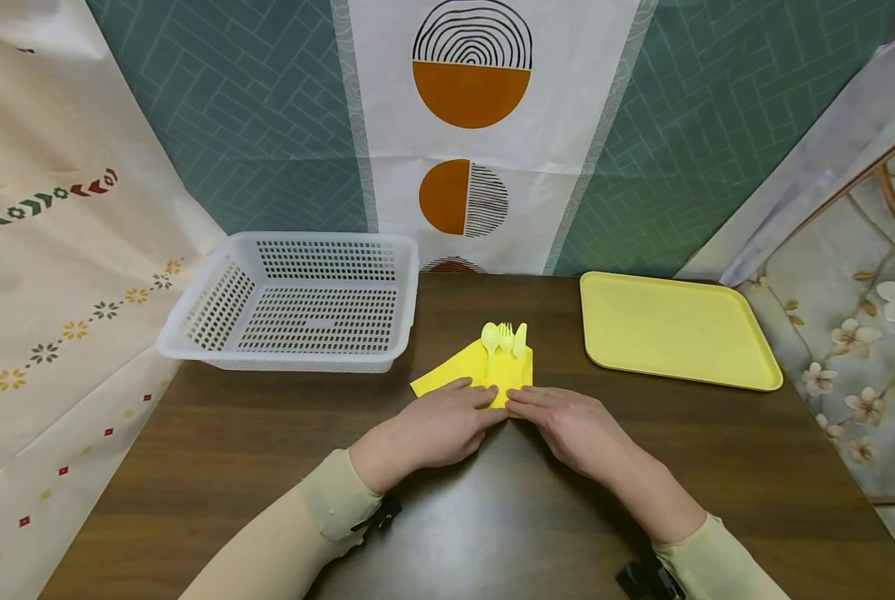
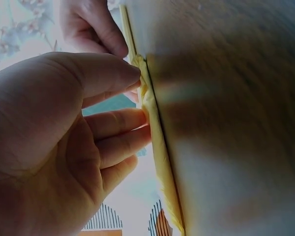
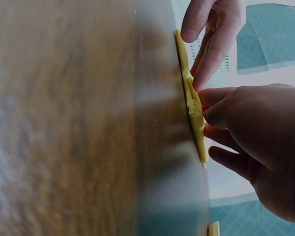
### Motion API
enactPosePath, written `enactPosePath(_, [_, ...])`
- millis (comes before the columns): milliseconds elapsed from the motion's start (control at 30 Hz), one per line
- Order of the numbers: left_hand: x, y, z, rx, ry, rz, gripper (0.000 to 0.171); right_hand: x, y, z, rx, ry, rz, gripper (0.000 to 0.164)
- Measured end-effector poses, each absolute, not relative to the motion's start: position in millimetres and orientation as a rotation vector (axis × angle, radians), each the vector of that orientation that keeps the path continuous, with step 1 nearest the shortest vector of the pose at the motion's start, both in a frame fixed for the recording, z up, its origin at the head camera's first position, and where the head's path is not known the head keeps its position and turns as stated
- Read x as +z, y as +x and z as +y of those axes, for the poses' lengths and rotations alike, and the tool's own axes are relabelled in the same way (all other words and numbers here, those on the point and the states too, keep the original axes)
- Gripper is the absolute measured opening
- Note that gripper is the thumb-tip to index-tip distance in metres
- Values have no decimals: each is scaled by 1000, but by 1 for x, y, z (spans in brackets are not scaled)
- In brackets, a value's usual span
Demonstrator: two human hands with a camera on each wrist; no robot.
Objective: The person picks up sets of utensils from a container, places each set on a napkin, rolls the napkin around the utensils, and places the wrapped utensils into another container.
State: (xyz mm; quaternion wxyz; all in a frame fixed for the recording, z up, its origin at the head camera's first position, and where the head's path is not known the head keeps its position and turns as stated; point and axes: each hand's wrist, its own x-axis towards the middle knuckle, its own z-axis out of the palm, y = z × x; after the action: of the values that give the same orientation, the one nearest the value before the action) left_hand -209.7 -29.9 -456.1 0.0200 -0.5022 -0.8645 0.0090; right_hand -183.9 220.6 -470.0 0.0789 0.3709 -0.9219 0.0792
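Note:
A folded yellow napkin (image 1: 451, 368) lies on the table, with a pale yellow spoon (image 1: 490, 337), fork (image 1: 506, 337) and knife (image 1: 520, 340) side by side on it. Their heads stick out past its far edge; their lower ends are hidden. My left hand (image 1: 443, 423) rests its fingertips on the napkin's near left part, thumb by the near edge. From the right, my right hand (image 1: 573, 427) presses nearly straight fingers on the near right corner. Both wrist views show the napkin (image 2: 160, 157) as a thin layer under the fingertips.
A white perforated plastic basket (image 1: 395, 354) stands at the back left of the brown wooden table (image 1: 267, 450). At the back right lies a yellow tray (image 1: 676, 329). Patterned cloths (image 1: 282, 125) hang behind the table and along both sides.

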Motion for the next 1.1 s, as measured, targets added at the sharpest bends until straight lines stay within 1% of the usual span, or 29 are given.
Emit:
enactPosePath(233, [-453, -208, -31, 23, -1552, -2701, 47, -472, -184, 219, 239, 1096, -2749, 42])
enactPosePath(600, [-451, -205, -32, 38, -1547, -2717, 48, -472, -185, 218, 235, 1116, -2687, 42])
enactPosePath(900, [-451, -202, -34, 34, -1515, -2727, 46, -472, -187, 215, 227, 1113, -2693, 40])
enactPosePath(1100, [-453, -202, -34, 48, -1523, -2716, 47, -475, -188, 215, 230, 1101, -2710, 42])
